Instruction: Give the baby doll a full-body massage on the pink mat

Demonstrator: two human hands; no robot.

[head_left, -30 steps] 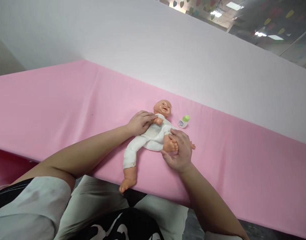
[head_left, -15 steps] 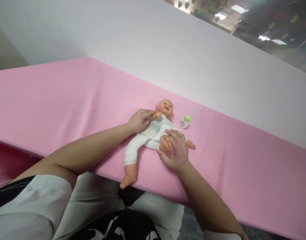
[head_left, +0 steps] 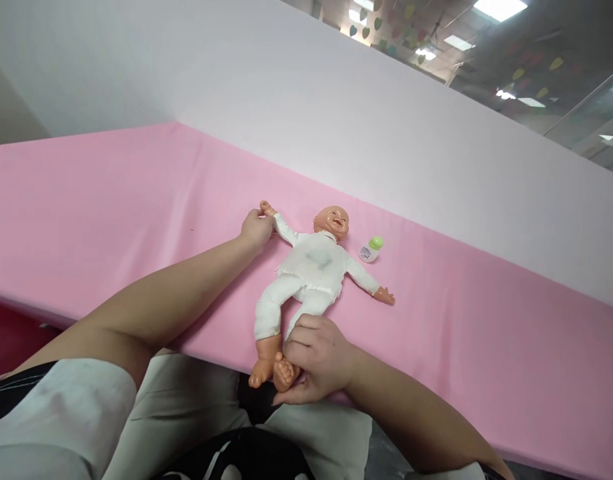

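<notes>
At the far left we see the pink tabletop (head_left: 86, 200) running back to a white wall (head_left: 306, 93). Our left hand (head_left: 257, 230) reaches across it and pinches the outstretched arm of the doll (head_left: 313, 267) near its small wrist, fingers closed around it. The doll lies on its back in the middle of the pink surface, dressed in white, head toward the wall, both arms spread wide and legs pointing toward us, its feet at the near edge of the tabletop. Just right of those feet, our right hand (head_left: 316, 360) is curled shut around the lower part of one leg, with that foot showing beside our fingers. Further right, near the doll's head and apart from it, a small white bottle (head_left: 370, 250) with a green cap lies on the pink surface.
</notes>
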